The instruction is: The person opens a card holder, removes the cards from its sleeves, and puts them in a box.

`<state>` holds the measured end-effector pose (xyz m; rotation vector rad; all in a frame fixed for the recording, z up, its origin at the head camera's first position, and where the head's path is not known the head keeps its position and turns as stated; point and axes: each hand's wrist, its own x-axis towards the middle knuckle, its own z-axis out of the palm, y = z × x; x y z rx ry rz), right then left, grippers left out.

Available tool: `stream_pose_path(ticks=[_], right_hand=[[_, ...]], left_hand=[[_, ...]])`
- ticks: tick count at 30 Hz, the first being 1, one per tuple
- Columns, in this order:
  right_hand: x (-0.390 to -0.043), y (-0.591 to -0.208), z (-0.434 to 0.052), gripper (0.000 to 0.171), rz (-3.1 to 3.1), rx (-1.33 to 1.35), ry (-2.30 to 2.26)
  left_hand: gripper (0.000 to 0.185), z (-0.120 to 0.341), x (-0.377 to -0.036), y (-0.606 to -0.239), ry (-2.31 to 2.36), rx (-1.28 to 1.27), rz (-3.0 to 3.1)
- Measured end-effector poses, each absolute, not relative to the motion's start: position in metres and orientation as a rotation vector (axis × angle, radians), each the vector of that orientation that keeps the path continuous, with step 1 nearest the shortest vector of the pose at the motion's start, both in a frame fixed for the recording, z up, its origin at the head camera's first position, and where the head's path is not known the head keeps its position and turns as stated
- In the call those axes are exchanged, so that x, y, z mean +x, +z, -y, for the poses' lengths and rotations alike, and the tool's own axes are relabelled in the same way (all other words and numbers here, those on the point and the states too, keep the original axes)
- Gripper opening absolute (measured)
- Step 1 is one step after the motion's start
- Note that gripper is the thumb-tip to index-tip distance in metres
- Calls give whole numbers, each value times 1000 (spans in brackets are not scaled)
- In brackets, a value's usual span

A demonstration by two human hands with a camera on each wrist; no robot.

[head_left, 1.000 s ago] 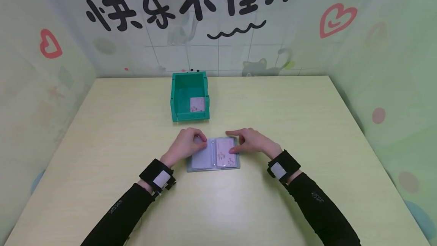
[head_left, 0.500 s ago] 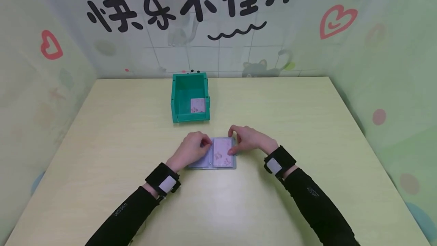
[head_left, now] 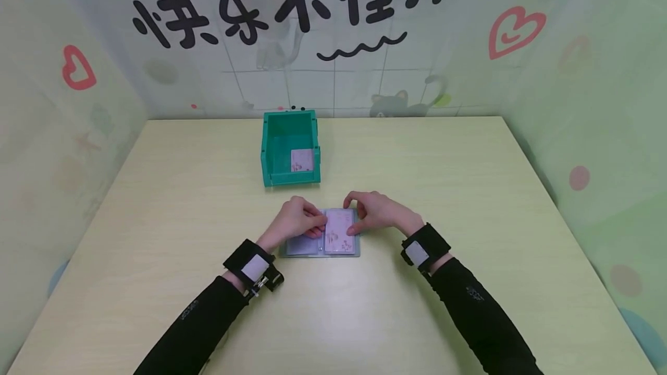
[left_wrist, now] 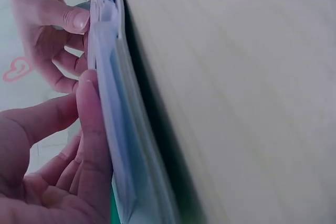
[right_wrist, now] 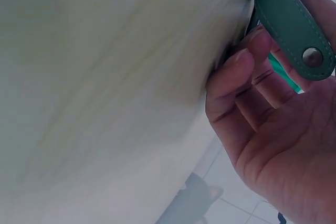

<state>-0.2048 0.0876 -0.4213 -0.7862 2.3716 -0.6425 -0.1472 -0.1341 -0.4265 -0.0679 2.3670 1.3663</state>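
A small card album with clear sleeves lies spread on the table. A pink printed card shows on its right-hand page. My left hand has thumb and forefinger pinched together at the card's inner edge; in the left wrist view its forefinger lies along the sleeved pages. My right hand holds the album's outer edge, thumb over the page. In the right wrist view, curled fingers sit beside the album's green strap with its metal snap; the thumb is mostly hidden.
Behind the album stands a green open bin with a pink card inside. The pale wooden table reaches back to a printed backdrop, with printed side panels left and right.
My left hand has moved right, from over the left page to the card's inner edge. The album has shifted slightly left, the right hand moving with it and bending its forefinger more.
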Motion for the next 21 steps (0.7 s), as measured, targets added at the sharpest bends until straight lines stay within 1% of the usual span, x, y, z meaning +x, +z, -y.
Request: stream_pose_path(ticks=[6, 21], right_hand=[[-206, -425, -86, 52, -2373, -766, -663], [-207, -428, -88, 52, -2359, -722, -719]], left_hand=[[21, 137, -149, -426, 1420, -136, -2268], [24, 138, -151, -426, 1372, -142, -2246]])
